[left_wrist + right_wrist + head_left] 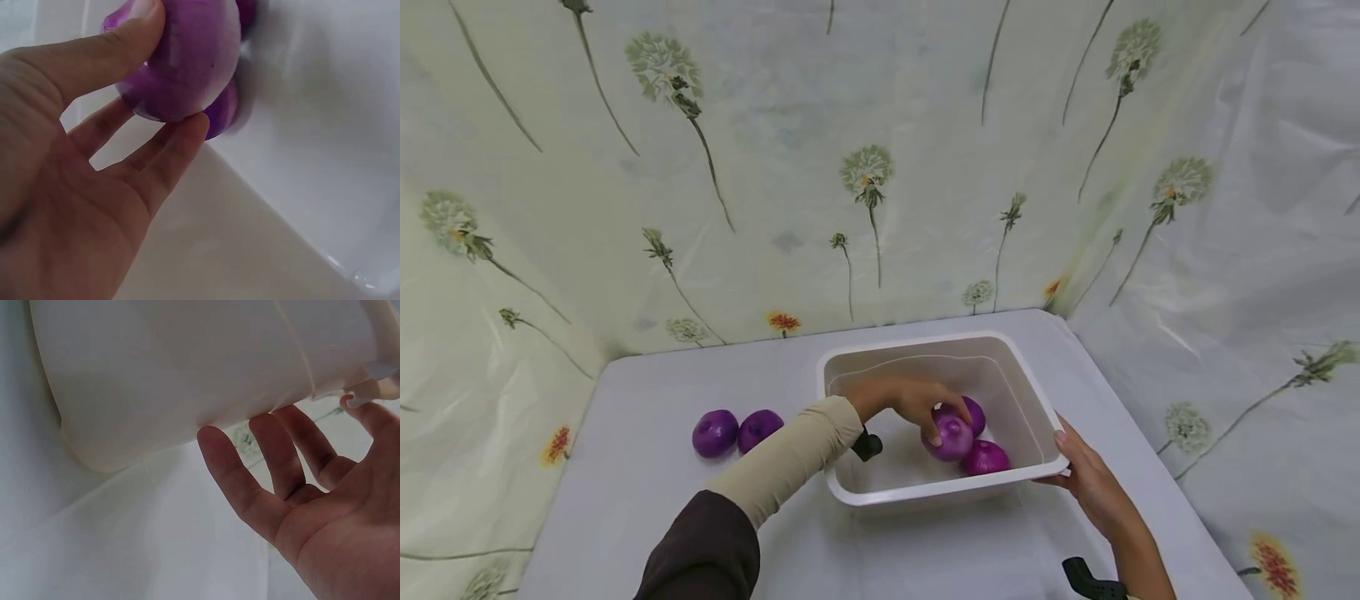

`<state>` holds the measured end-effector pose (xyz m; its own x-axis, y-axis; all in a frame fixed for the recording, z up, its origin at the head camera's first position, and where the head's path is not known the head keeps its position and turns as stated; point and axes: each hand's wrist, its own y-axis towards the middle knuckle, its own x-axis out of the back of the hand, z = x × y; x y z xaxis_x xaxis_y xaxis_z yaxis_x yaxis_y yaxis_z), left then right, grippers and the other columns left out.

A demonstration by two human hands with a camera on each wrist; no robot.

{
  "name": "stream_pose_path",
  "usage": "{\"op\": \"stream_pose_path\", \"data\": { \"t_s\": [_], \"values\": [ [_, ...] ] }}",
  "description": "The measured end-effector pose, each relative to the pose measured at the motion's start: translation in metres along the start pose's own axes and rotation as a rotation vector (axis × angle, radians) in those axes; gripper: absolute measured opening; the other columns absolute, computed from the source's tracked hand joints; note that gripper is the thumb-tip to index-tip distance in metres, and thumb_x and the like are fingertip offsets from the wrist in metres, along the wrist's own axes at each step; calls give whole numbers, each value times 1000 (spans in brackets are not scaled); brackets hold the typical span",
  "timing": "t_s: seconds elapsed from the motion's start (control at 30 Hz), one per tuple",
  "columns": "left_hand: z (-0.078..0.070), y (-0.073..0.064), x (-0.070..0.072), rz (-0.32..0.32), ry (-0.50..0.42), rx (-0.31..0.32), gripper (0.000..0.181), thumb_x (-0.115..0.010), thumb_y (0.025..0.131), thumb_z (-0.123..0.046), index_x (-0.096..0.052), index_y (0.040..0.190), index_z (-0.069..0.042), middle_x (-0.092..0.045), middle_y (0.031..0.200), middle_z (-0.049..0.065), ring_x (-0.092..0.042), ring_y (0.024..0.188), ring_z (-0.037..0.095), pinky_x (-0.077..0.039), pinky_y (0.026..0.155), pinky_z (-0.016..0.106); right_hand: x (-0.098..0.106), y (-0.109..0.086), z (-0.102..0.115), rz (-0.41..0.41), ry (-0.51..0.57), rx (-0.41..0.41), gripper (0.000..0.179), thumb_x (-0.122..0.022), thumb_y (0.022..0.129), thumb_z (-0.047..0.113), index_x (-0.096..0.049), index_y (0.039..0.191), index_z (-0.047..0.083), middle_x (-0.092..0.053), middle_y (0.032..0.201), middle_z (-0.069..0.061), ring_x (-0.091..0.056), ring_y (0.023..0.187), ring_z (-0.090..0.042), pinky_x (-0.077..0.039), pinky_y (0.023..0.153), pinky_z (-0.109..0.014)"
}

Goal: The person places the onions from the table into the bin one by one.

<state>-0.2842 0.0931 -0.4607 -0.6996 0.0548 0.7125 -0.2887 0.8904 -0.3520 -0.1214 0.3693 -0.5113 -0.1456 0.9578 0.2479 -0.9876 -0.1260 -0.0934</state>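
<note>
Inside a white plastic tub [887, 497], my left hand [917, 402] grips a purple onion [951, 438] between thumb and fingers. The left wrist view shows the same onion [194, 56] close up, the thumb on one side and fingertips on the other. Two more onions lie in the tub, one behind the held onion [974, 414] and one in front of it [987, 458]. At the tub's right front corner, my right hand [1093, 479] holds the rim, thumb on top. In the right wrist view its fingers [225, 462] touch the tub's outer wall [175, 375].
Two purple onions [715, 433] [760, 430] sit side by side on the white table [625, 500], left of the tub. A flower-printed sheet [775, 208] hangs behind the table and along both sides. Dark wrist straps show on both arms.
</note>
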Motion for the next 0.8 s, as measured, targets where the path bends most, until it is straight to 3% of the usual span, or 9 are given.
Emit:
{"op": "stream_pose_path", "data": {
  "t_s": [0.27, 0.6, 0.8],
  "values": [
    [0, 10, -13, 87, 57, 58, 54, -78, 85, -11, -58, 134, -21, -52, 136, 3, -48, 123, 14, -41, 107, 26, 1, 2, -3, -4, 5, -5, 55, -28, 110, 41, -13, 161, 30, -24, 158, -24, -55, 121, -27, -56, 88, -53],
    [0, 21, -26, 159, 31, 57, 54, -79, 83, -5, -56, 129, -22, -51, 133, 0, -47, 125, 12, -41, 109, 26, 1, -2, -2, 5, 20, 3, 55, -26, 110, 40, -11, 162, 29, -23, 159, -25, -55, 121, -21, -55, 87, -44],
    [-3, 23, -31, 181, -44, 63, 57, -78, 82, 1, -53, 130, -15, -49, 135, 3, -46, 124, 12, -43, 105, 23, 2, -1, -3, 4, 25, 0, 55, -26, 110, 43, -12, 162, 30, -21, 160, -26, -56, 121, -19, -55, 87, -43]
  ]
}}
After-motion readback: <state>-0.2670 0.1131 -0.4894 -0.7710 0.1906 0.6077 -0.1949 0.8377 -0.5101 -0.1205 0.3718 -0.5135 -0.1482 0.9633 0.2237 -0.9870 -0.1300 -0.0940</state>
